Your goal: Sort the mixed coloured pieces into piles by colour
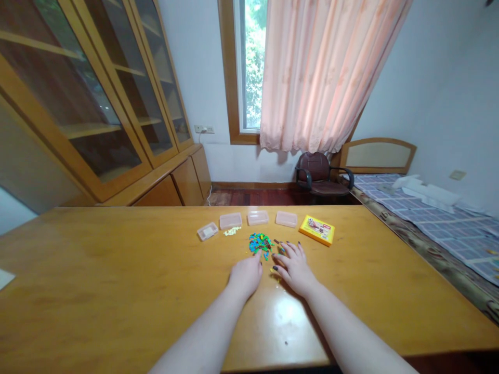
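A heap of small coloured pieces [260, 242], mostly blue and green, lies on the wooden table [117, 270]. My left hand [245, 274] rests just below the heap with its fingers curled under, fingertips at the pile's near edge. My right hand [295, 266] lies flat beside the heap on its right, fingers spread with dark nails, touching a few stray pieces. A small cluster of pale yellow pieces [232, 231] sits to the left of the heap.
Several clear plastic boxes [230, 221] stand in a row behind the heap, with a yellow box [317, 229] at the right end. Beyond the table are a dark office chair [320, 175], a bed [436, 218] and glass-fronted cabinets [97, 104].
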The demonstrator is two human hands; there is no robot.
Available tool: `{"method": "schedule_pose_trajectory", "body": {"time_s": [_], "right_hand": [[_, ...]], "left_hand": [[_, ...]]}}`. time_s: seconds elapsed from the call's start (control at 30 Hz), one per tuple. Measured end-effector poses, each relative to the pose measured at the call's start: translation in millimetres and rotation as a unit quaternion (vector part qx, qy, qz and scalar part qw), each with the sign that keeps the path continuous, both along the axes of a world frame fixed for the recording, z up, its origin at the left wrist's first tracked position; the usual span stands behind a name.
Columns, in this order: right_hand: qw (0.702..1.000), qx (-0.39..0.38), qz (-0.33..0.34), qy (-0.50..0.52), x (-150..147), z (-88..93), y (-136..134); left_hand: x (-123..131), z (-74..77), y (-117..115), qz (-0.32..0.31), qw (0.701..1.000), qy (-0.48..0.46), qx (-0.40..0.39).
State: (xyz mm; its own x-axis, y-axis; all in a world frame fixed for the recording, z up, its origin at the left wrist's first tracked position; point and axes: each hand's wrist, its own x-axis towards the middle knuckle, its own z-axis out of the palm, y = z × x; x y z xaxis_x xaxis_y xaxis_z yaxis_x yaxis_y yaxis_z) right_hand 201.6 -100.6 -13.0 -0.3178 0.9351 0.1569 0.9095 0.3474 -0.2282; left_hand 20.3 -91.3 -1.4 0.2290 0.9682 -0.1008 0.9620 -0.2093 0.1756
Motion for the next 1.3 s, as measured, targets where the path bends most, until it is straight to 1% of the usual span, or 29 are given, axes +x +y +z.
{"method": "schedule_pose_trajectory", "body": {"time_s": [0.07,0.13,0.23,0.37,0.43,0.53,0.6,0.73,0.93,1.13,1.23,1.3], "right_hand": [[1.000,0.014,-0.007,-0.002,-2,-4.4,4],[0.999,0.018,-0.031,-0.008,-5,-9.5,11],[0.999,0.019,-0.048,-0.010,-10,-14.4,24],[0.999,0.016,-0.031,0.002,-13,-14.2,33],[1.000,0.020,-0.022,0.007,-13,-13.6,34],[0.999,0.026,-0.009,0.017,-11,-13.6,32],[0.999,0.029,-0.005,0.021,-10,-14.0,30],[0.999,0.029,-0.003,0.029,-5,-14.9,28],[0.998,0.031,0.001,0.056,7,-12.5,26],[0.995,0.013,0.051,0.087,12,-6.7,24],[0.994,0.021,0.038,0.096,14,-8.0,26],[0.995,0.021,0.029,0.096,15,-9.4,27]], "left_hand": [[-3,0.4,4,0.054,0.999,0.005,-0.003],[-7,-0.4,7,0.083,0.996,0.010,-0.019],[-10,-3.6,8,0.078,0.996,0.019,-0.031],[-11,-4.7,5,0.068,0.997,0.027,-0.032],[-10,-2.7,3,0.079,0.996,0.022,-0.041],[-8,0.5,1,0.114,0.992,0.022,-0.050],[-7,1.4,0,0.123,0.990,0.028,-0.063],[-5,-0.2,-2,0.107,0.991,0.036,-0.078],[-2,-2.0,-7,0.064,0.996,0.031,-0.057],[-3,1.5,-10,0.007,0.999,0.008,-0.034],[-3,3.4,-11,0.003,0.999,0.005,-0.034],[-2,3.9,-12,-0.013,1.000,0.002,-0.024]]}}
